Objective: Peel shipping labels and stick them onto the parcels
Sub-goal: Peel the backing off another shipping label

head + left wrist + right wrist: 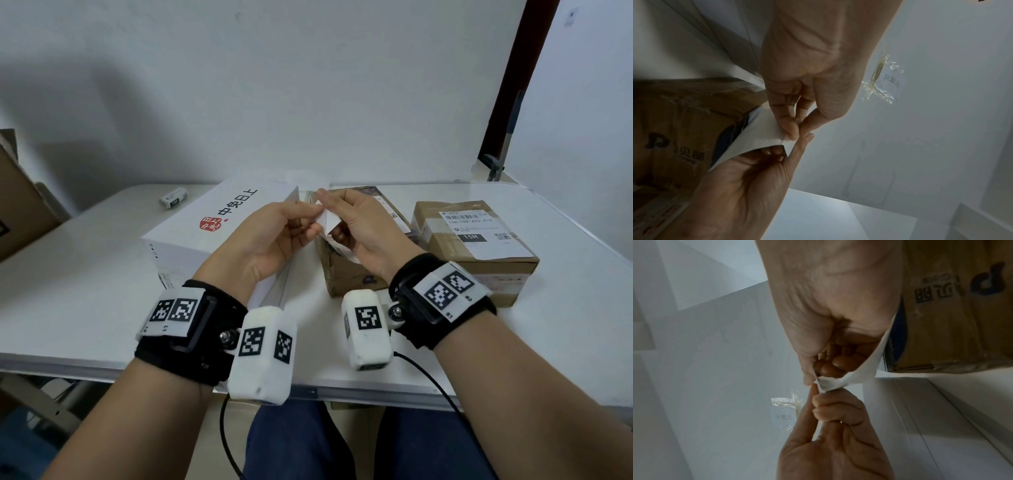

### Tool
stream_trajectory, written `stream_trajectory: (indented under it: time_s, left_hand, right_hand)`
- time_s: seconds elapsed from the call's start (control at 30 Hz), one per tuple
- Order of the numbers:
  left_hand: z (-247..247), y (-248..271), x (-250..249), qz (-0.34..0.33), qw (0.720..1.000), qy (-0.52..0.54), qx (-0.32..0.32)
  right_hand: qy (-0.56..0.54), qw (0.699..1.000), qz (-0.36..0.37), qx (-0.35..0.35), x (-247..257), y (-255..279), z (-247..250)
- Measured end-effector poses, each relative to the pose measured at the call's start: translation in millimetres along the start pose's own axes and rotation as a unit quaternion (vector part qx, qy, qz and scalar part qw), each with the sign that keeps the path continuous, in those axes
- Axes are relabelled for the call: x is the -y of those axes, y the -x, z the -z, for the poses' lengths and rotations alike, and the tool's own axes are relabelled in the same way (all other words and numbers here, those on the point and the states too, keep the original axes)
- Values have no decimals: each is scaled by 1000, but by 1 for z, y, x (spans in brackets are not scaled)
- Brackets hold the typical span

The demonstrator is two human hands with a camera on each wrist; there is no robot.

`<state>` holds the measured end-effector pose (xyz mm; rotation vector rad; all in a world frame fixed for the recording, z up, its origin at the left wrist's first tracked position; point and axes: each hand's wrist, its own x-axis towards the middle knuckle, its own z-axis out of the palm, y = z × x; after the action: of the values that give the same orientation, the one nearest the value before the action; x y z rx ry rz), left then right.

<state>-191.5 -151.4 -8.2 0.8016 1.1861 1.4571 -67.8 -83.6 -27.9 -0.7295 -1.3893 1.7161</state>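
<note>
Both hands hold one white shipping label (330,224) in the air above the parcels. My left hand (310,219) pinches its corner between thumb and fingers. My right hand (329,214) grips the same sheet from the other side, fingers curled behind it. In the left wrist view the left hand's fingertips (795,131) pinch the label (760,136) at a corner. In the right wrist view the label (865,369) bends round the right hand's curled fingers (830,366). Below lie a white box (219,222), a brown box (346,274) and a labelled brown box (476,246).
The three parcels stand in a row on a white table (85,274). A small label roll (173,198) lies at the back left. An open cardboard carton (20,205) stands off the table's left end. A wall runs behind.
</note>
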Motion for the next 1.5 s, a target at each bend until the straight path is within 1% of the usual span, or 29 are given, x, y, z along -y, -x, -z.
stream_trajectory:
  time_s: [0.1,0.17,0.3,0.37,0.47,0.6,0.67,0.77,0.87,1.07,1.17,1.27,1.33,1.4,1.47,1.5]
  left_hand:
    - [4,0,-1,-2,1000,-1,-16]
    - [7,-1,-2,-5,1000,-3,-22]
    - [10,1,-3,-6,999,-35,-19]
    - [11,3,-4,-4,996,-86,-13]
    - [9,3,-8,-11,989,-150,-1]
    - [1,1,-13,-34,988,-149,9]
    - [-2,0,-15,-38,987,-156,24]
    - [-1,-1,-15,-34,983,-175,38]
    - [1,-1,-14,-35,986,-157,43]
    - [4,-2,-10,-30,993,-117,3]
    - [6,-2,-8,-42,994,-99,-18]
    - [9,-2,-7,-66,992,-102,-34]
    - [9,-1,-6,-95,985,-139,-35]
    - [7,0,-6,-133,969,-207,-38]
    - [4,0,-9,-174,941,-286,-53]
    - [3,-1,-10,-197,919,-333,-69]
  right_hand:
    - [-29,999,8,-11,-1,0,0]
    - [-27,999,14,-17,0,0,2]
    - [-30,999,-2,-26,-1,0,2]
    - [-3,1000,-11,-15,0,2,2]
    - [70,998,-7,-7,2,2,1]
    - [91,996,-4,-5,9,2,0]
    - [97,995,3,2,11,2,0]
    - [65,998,-4,13,11,3,2]
    - [13,1000,-20,7,8,3,3]
    - [-68,998,-17,2,3,5,0]
    - [-78,997,-11,-11,0,5,1]
    - [-72,997,-3,-30,0,5,4]
    - [-56,998,11,-36,-1,6,6]
    - [-15,999,27,-28,-2,7,7]
    - [53,998,43,-9,-2,8,9]
    - [81,995,51,0,-3,7,9]
